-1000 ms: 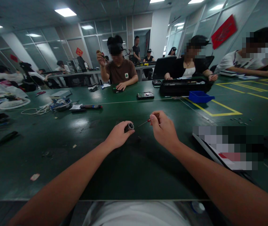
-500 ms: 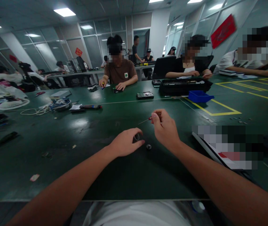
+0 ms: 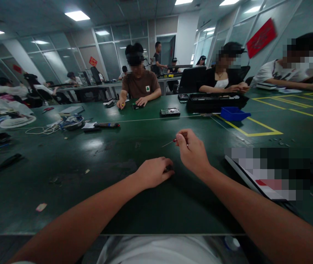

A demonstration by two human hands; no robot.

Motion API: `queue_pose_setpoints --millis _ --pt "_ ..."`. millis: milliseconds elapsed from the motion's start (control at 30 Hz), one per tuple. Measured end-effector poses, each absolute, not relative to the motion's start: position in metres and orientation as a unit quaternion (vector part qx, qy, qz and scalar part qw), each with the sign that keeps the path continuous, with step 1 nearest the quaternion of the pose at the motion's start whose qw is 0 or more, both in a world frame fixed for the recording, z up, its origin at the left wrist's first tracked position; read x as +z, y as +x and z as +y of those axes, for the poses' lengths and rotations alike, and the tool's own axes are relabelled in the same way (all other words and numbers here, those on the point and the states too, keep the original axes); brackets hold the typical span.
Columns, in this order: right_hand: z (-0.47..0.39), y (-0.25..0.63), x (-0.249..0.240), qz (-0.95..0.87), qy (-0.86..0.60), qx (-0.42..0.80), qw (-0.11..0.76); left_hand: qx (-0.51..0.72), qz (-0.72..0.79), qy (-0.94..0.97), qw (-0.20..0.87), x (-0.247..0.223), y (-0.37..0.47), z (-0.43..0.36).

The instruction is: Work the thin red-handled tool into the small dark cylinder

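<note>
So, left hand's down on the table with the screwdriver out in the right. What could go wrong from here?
Two risks, as I judge it. The right hand holds the screwdriver with its bare shaft pointing toward the left hand, so a slip might jab the knuckles. And the dark part between the left fingers is mostly hidden, so a poor grip could go unnoticed and it might slip away.

The green table (image 3: 145, 218) bears a blue bin (image 3: 234, 114), a white cable (image 3: 52, 127), a dark-handled screwdriver (image 3: 11, 160) and a pale scrap (image 3: 41, 207).
</note>
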State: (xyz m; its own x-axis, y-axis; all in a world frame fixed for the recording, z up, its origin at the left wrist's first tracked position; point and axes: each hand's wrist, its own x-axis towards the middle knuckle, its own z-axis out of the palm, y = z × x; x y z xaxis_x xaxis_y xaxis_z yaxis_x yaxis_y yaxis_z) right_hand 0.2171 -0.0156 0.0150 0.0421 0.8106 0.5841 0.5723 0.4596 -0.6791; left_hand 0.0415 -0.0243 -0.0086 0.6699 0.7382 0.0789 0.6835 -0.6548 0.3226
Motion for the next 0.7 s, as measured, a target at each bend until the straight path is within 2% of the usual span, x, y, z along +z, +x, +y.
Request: queue_pose_setpoints --millis 100,267,400,500,700 --pt "-0.015 0.217 0.014 -0.683 -0.507 0.119 0.511 0.207 0.435 0.85 0.212 -0.006 0.029 -0.014" --pt "-0.015 0.217 0.015 -0.684 -0.508 0.131 0.507 0.408 0.502 0.713 0.272 0.009 -0.004 0.016" --pt "-0.016 0.217 0.016 -0.684 -0.511 0.139 0.502 0.525 0.492 0.589 0.369 0.027 -0.039 0.037" --pt "-0.016 0.217 0.016 -0.686 -0.508 0.14 0.502 0.578 0.477 0.52 0.41 0.039 -0.07 0.042" --pt "-0.018 0.216 0.017 -0.689 -0.511 0.142 0.495 0.623 0.553 0.392 0.391 0.065 -0.139 0.027"
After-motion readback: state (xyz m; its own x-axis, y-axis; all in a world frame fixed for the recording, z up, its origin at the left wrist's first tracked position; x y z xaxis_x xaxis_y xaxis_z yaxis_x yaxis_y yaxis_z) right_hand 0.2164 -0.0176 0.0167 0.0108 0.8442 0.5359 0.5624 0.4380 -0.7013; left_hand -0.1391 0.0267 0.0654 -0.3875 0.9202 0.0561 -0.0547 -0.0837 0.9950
